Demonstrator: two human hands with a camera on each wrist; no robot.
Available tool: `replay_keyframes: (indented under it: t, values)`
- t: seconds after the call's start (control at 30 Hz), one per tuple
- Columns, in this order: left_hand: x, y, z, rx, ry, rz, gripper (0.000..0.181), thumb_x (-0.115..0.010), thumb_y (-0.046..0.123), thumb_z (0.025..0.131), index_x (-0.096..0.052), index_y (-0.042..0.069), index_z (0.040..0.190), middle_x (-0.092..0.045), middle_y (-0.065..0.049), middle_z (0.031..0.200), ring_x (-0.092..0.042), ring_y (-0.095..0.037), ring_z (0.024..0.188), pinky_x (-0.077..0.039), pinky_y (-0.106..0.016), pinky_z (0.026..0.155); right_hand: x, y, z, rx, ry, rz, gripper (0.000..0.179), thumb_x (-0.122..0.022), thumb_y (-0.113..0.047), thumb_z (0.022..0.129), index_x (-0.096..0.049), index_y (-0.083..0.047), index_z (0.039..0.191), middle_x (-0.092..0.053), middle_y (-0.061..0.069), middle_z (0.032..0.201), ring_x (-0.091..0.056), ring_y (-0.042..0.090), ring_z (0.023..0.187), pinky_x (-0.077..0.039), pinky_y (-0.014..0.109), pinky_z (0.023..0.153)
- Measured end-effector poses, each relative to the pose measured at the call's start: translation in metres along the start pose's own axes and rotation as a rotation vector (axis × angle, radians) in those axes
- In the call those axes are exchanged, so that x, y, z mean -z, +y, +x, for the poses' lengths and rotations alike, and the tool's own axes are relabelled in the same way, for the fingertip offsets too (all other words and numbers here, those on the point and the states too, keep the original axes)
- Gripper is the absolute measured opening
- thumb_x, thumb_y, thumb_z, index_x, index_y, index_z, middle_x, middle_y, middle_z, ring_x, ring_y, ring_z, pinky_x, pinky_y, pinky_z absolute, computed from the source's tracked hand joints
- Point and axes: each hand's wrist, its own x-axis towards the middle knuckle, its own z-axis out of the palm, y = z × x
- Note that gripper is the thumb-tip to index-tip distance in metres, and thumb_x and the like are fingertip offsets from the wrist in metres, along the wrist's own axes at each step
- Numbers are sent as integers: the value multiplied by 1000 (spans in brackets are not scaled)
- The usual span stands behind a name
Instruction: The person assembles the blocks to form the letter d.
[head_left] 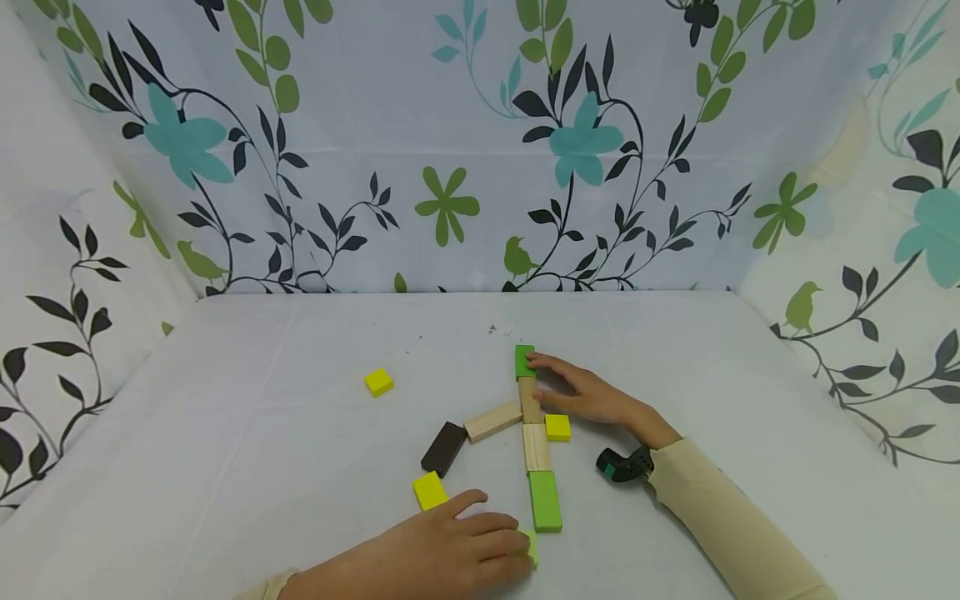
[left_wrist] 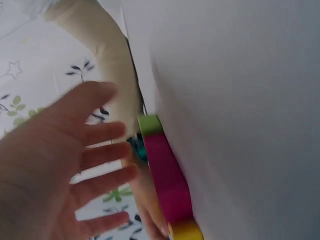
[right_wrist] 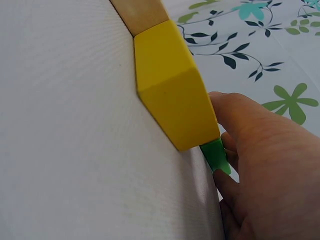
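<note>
Wooden blocks lie end to end in a column on the white table. My right hand (head_left: 592, 396) is at the far end, its index fingertip at the dark green block (head_left: 521, 362) and its thumb beside the tan block (head_left: 529, 400). A yellow block (head_left: 557, 427) sits just below that hand. Pale wood (head_left: 536, 450) and a bright green block (head_left: 546, 502) continue the column nearer me. My left hand (head_left: 450, 550) reaches over a light green block (head_left: 533, 548), fingers fairly straight. In the left wrist view, its fingers are spread beside a magenta block (left_wrist: 167, 180), hidden in the head view.
Off the column's left side, a pale block (head_left: 492, 422) slants toward a dark brown block (head_left: 444, 448), followed by a yellow block (head_left: 430, 491). Another yellow block (head_left: 379, 382) lies alone farther left. A patterned curtain (head_left: 337, 150) stands behind the table.
</note>
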Motion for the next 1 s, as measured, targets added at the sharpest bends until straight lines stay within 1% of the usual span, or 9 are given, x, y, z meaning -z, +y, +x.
replay_keyframes:
  t: [0.2, 0.33, 0.4, 0.47, 0.53, 0.6, 0.7, 0.83, 1.0]
  values:
    - [-1, -21, -8, 141, 57, -39, 40, -49, 51, 99, -57, 23, 127, -58, 8, 126, -54, -8, 120, -42, -36, 102, 0, 1, 0, -14, -2, -6, 56, -60, -35, 97, -41, -17, 147, -28, 6, 159, -20, 30, 148, -19, 55, 116]
    - [-7, -38, -17, 191, 88, -36, 40, -53, 50, 97, -59, 22, 126, -60, 7, 124, -55, -9, 117, -44, -35, 100, -1, 1, 0, -26, -6, -13, 56, -60, -36, 97, -41, -18, 147, -28, 4, 159, -20, 28, 148, -19, 55, 116]
    - [-9, -47, -22, 215, 96, -83, 39, -55, 47, 97, -60, 21, 126, -60, 6, 124, -55, -10, 118, -45, -34, 100, -1, 1, 0, -25, -5, -16, 56, -60, -35, 97, -41, -18, 147, -28, 3, 159, -19, 28, 148, -19, 55, 117]
    - [-12, -56, -28, 256, 82, -146, 38, -54, 44, 98, -59, 20, 128, -60, 5, 127, -54, -11, 119, -44, -34, 101, -1, 0, 1, -18, -2, -18, 56, -60, -35, 97, -41, -17, 146, -28, 4, 159, -19, 29, 148, -19, 55, 116]
    - [-14, -64, -34, 315, 71, -233, 39, -55, 41, 99, -59, 19, 130, -59, 4, 129, -53, -12, 120, -43, -35, 103, -1, 0, 1, -8, 0, -16, 55, -60, -33, 97, -41, -17, 146, -29, 5, 159, -20, 31, 148, -19, 56, 116]
    - [-18, -73, -41, 382, 57, -274, 40, -56, 39, 98, -58, 20, 133, -57, 3, 132, -53, -15, 121, -42, -37, 104, -1, 0, 0, -2, 3, -17, 55, -60, -33, 97, -42, -17, 146, -29, 5, 159, -20, 31, 148, -19, 55, 116]
    - [-23, -85, -54, 464, 65, -264, 41, -61, 36, 96, -58, 19, 133, -56, -1, 134, -53, -20, 122, -42, -44, 105, -1, 0, 0, 5, 4, -14, 54, -60, -31, 97, -42, -16, 146, -29, 5, 159, -20, 31, 148, -19, 56, 116]
    - [-33, -102, -73, 552, 89, -191, 42, -67, 32, 92, -59, 16, 130, -55, -7, 134, -52, -26, 124, -42, -48, 103, -1, -1, 0, 5, 2, 0, 54, -60, -30, 97, -42, -16, 146, -29, 4, 159, -19, 30, 148, -18, 55, 116]
    - [-37, -112, -88, 678, 37, -146, 50, -68, 29, 91, -55, 4, 133, -51, -18, 137, -47, -37, 129, -40, -53, 103, -1, 0, 0, 13, 4, 4, 54, -60, -30, 97, -42, -16, 146, -28, 5, 159, -19, 31, 148, -18, 56, 116]
